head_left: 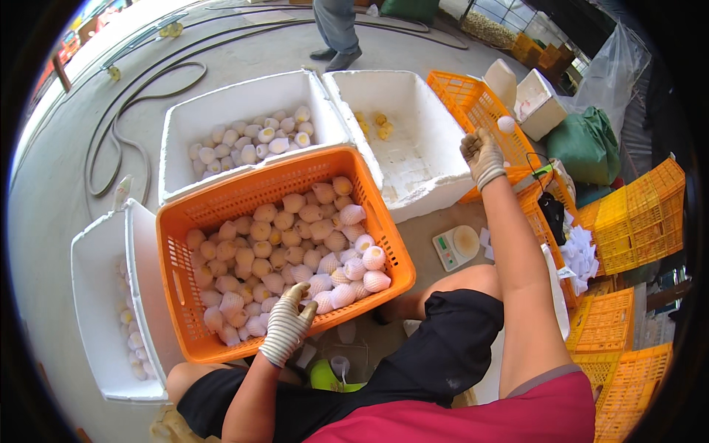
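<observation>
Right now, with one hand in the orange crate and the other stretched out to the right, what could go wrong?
1. The right hand is stretched far out, with a wrapped fruit seemingly in the air beyond it; it could miss the crates and bruise.
2. The left hand presses on the piled fruit in the orange crate, which might dent soft pieces.
3. The small scale sits on the floor by the knee and could be knocked.

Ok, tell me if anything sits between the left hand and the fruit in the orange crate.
Nothing visible does. The gloved left hand is already inside the orange crate, resting right on the net-wrapped fruit near the front edge. No lid or other thing covers the pile.
</observation>
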`<state>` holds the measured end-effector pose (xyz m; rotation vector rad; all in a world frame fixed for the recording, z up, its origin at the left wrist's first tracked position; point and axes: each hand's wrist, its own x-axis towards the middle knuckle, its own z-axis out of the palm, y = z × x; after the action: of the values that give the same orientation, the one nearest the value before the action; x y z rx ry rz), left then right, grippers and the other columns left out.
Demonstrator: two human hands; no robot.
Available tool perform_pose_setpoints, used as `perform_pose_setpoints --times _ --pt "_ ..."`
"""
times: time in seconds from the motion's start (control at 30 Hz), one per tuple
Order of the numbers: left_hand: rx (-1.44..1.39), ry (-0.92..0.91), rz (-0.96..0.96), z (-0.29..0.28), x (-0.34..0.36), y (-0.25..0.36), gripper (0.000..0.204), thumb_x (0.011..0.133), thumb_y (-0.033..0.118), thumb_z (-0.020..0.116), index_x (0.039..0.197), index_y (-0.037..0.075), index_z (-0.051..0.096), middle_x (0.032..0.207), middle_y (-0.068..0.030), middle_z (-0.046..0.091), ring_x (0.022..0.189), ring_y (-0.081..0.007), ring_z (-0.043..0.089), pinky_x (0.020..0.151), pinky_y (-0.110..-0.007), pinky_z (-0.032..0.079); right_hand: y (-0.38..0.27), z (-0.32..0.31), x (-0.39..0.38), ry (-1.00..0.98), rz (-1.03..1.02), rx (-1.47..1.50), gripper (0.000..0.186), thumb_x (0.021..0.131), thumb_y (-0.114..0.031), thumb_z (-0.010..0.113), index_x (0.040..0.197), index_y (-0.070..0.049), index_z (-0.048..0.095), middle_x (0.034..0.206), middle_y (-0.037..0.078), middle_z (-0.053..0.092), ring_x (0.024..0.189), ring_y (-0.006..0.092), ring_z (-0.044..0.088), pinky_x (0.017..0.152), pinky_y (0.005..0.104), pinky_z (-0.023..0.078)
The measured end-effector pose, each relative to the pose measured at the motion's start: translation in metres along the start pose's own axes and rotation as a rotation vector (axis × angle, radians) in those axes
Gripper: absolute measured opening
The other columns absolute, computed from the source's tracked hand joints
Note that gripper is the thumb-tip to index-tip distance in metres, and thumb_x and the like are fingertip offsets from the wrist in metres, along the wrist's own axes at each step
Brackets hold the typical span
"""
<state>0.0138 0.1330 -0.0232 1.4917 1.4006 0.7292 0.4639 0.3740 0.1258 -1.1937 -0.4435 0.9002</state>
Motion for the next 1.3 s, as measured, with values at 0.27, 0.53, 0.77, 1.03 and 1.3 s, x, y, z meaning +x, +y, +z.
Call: perform_pose_setpoints --times 0.27,0.53,0.77,1.03,1.3 --pt "-0.408 0.011 -0.184 -0.002 0.012 -0.019 0.033 0.091 0.014 0.063 0.122 0.002 0.058 0.105 -0.0047 0.064 0.087 -0.0118 0.061 0.074 -0.025 0.053 0.203 0.053 -0.131 -0.918 0.205 -0.805 0.032 0.087 -0.024 0.071 0.111 -0.004 0.065 0.095 0.010 0.071 0.082 0.0217 0.068 0.072 0.0338 0.057" --pt "-0.921 0.113 -0.403 -0.040 0.007 0.010 0.025 0.097 0.015 0.056 0.119 0.004 0.058 0.106 -0.0083 0.066 0.089 -0.0169 0.067 0.075 -0.027 0.057 0.276 0.048 -0.163 -1.063 -0.089 -1.755 0.046 0.086 -0.027 0.068 0.124 -0.003 0.061 0.117 0.020 0.067 0.108 0.0320 0.064 0.095 0.0387 0.049" --pt "-1.185 0.327 -0.418 -0.049 0.013 -0.004 0.020 0.096 0.014 0.057 0.114 0.005 0.059 0.101 -0.0108 0.066 0.086 -0.0214 0.067 0.075 -0.032 0.057 0.314 0.066 -0.226 -1.273 0.008 -1.799 0.058 0.082 -0.045 0.071 0.126 -0.008 0.061 0.117 0.019 0.067 0.110 0.0312 0.064 0.095 0.0422 0.049" --pt "-1.149 0.314 -0.439 -0.054 0.019 -0.004 0.024 0.097 0.017 0.056 0.118 0.006 0.054 0.106 -0.0129 0.063 0.089 -0.0236 0.065 0.077 -0.035 0.056 0.363 0.116 -0.262 -1.462 -0.110 -2.381 0.065 0.077 -0.037 0.078 0.134 -0.013 0.055 0.123 0.014 0.066 0.115 0.0246 0.064 0.088 0.0433 0.052" --pt "-1.017 0.413 -0.433 -0.061 0.011 0.003 0.036 0.093 0.014 0.062 0.127 0.006 0.051 0.115 -0.0103 0.058 0.091 -0.0209 0.064 0.076 -0.031 0.056 0.323 0.063 -0.225 -0.998 0.795 -0.755 0.053 0.083 -0.051 0.068 0.111 -0.007 0.062 0.085 0.008 0.067 0.067 0.0149 0.062 0.056 0.0263 0.049"
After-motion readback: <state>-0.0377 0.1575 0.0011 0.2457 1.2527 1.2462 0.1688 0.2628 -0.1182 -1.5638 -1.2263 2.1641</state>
